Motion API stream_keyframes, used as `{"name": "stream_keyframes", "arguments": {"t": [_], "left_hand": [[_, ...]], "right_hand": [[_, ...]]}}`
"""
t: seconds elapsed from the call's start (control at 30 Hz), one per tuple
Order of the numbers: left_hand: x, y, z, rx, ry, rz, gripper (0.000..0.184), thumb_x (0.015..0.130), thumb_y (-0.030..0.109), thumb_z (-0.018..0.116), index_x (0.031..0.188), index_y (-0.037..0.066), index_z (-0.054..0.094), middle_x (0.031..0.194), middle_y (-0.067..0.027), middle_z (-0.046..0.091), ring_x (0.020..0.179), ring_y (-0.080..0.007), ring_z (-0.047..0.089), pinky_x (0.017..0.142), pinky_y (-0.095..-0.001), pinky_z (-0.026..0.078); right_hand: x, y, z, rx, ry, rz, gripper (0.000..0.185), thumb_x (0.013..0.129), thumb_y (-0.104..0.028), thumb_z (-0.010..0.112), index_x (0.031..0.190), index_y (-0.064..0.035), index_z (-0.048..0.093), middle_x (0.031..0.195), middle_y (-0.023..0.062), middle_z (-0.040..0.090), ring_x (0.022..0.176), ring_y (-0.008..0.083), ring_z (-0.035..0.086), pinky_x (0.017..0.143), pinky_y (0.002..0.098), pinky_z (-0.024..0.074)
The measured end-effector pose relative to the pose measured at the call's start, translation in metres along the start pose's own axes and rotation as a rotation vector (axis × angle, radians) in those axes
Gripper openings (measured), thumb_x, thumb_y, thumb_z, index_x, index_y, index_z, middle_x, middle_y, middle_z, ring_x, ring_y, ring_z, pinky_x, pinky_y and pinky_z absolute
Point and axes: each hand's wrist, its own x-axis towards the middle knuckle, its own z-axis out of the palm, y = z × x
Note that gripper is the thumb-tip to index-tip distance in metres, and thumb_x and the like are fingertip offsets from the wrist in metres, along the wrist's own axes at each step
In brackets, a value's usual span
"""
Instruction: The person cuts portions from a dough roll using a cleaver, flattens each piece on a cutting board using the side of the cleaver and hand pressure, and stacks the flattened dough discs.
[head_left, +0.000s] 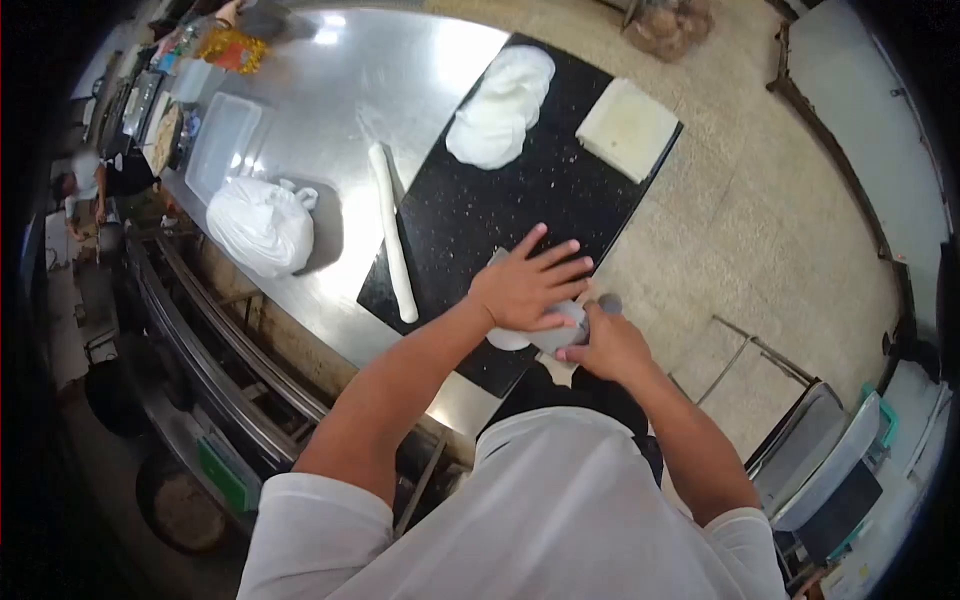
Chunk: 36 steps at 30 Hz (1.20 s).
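Note:
My left hand [530,285] lies flat with fingers spread on the broad metal blade of a cleaver [562,341], near the board's front edge. The cleaver's handle is in my right hand [612,345], its rounded end sticking out above my knuckles. A thin white dough disc [508,340] shows partly beside the blade; the rest is hidden. Farther up the black board [490,215] lie several overlapping white dough rounds [503,105]. A long dough rope [391,232] lies along the board's left edge, partly on the steel. At the board's far right corner sits a square white pad [629,130], perhaps folded cloth.
A knotted white plastic bag [262,226] and a clear plastic tub [222,148] stand on the steel table [345,80]. Another person [90,190] is at far left. Metal rails [215,320] run left of the table. A grey bin [815,450] stands at lower right.

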Motion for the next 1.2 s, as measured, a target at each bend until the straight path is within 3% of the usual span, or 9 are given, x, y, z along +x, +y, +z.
{"name": "stream_keyframes", "arguments": {"t": [0.17,0.3,0.47,0.53,0.63,0.77,0.83,1.03,1.2], "left_hand": [[0.006,-0.017,-0.012,-0.009,0.080,-0.084,0.070,0.096,0.062,0.052,0.149,0.016,0.056,0.162,-0.0114,0.044,0.154,-0.0350,0.032,0.127,-0.0608,0.014],[-0.029,0.061,0.012,-0.204,0.037,-0.077,0.073,0.094,0.067,0.054,0.145,0.015,0.060,0.157,-0.0132,0.050,0.152,-0.0362,0.036,0.125,-0.0620,0.020],[-0.007,0.020,0.008,-0.037,0.094,-0.067,0.071,0.094,0.066,0.056,0.144,0.017,0.061,0.152,-0.0108,0.054,0.149,-0.0350,0.040,0.123,-0.0641,0.021],[0.001,-0.012,-0.013,0.043,0.155,-0.127,0.070,0.094,0.065,0.056,0.143,0.017,0.061,0.151,-0.0097,0.055,0.147,-0.0346,0.042,0.123,-0.0645,0.022],[0.004,-0.022,-0.020,0.061,0.200,-0.202,0.069,0.093,0.063,0.058,0.143,0.016,0.061,0.153,-0.0119,0.053,0.149,-0.0360,0.040,0.122,-0.0666,0.021],[-0.031,0.052,0.006,-0.051,0.032,-0.210,0.072,0.090,0.066,0.060,0.144,0.018,0.060,0.154,-0.0126,0.052,0.152,-0.0378,0.037,0.124,-0.0664,0.016],[-0.021,0.061,0.016,-0.174,0.142,-0.126,0.069,0.090,0.066,0.061,0.139,0.018,0.064,0.149,-0.0089,0.058,0.150,-0.0361,0.040,0.124,-0.0660,0.018],[-0.004,-0.007,-0.010,0.029,0.248,-0.220,0.067,0.091,0.067,0.059,0.138,0.019,0.066,0.147,-0.0093,0.058,0.145,-0.0348,0.044,0.121,-0.0659,0.022],[-0.017,0.015,0.003,-0.007,0.213,-0.246,0.067,0.093,0.066,0.058,0.140,0.019,0.065,0.152,-0.0144,0.054,0.148,-0.0379,0.040,0.123,-0.0651,0.019]], "right_hand": [[0.015,0.007,0.011,-0.041,0.072,-0.037,0.075,0.077,-0.043,0.088,0.127,0.0043,0.057,0.105,0.0283,0.073,0.103,0.0424,0.072,0.087,0.0506,0.0574],[-0.040,0.024,0.058,0.063,-0.010,-0.047,0.070,0.076,-0.042,0.089,0.121,0.0019,0.058,0.103,0.0269,0.073,0.101,0.0419,0.073,0.086,0.0520,0.0576],[-0.003,0.005,-0.003,-0.070,0.004,0.067,0.064,0.075,-0.041,0.089,0.113,-0.0003,0.058,0.100,0.0251,0.074,0.098,0.0429,0.073,0.085,0.0533,0.0578],[0.019,-0.006,-0.021,-0.100,0.065,-0.073,0.062,0.076,-0.040,0.088,0.113,-0.0009,0.057,0.099,0.0248,0.074,0.096,0.0432,0.073,0.082,0.0537,0.0576],[0.013,-0.021,-0.018,-0.093,0.174,-0.074,0.060,0.077,-0.038,0.087,0.114,-0.0008,0.057,0.101,0.0248,0.074,0.096,0.0433,0.073,0.082,0.0542,0.0573],[-0.030,0.025,0.044,0.016,-0.022,-0.095,0.070,0.077,-0.040,0.087,0.119,0.0042,0.053,0.103,0.0292,0.072,0.099,0.0460,0.072,0.085,0.0542,0.0564],[-0.037,0.020,0.045,-0.008,-0.025,-0.045,0.074,0.076,-0.041,0.088,0.121,0.0044,0.051,0.102,0.0299,0.072,0.099,0.0461,0.072,0.086,0.0537,0.0562],[0.017,-0.015,-0.028,-0.164,0.047,-0.067,0.072,0.077,-0.041,0.088,0.122,0.0027,0.052,0.102,0.0268,0.073,0.099,0.0467,0.071,0.087,0.0538,0.0561],[-0.009,0.003,0.014,-0.051,0.039,-0.103,0.078,0.078,-0.037,0.087,0.130,0.0058,0.048,0.102,0.0298,0.072,0.098,0.0494,0.070,0.085,0.0544,0.0553]]}}
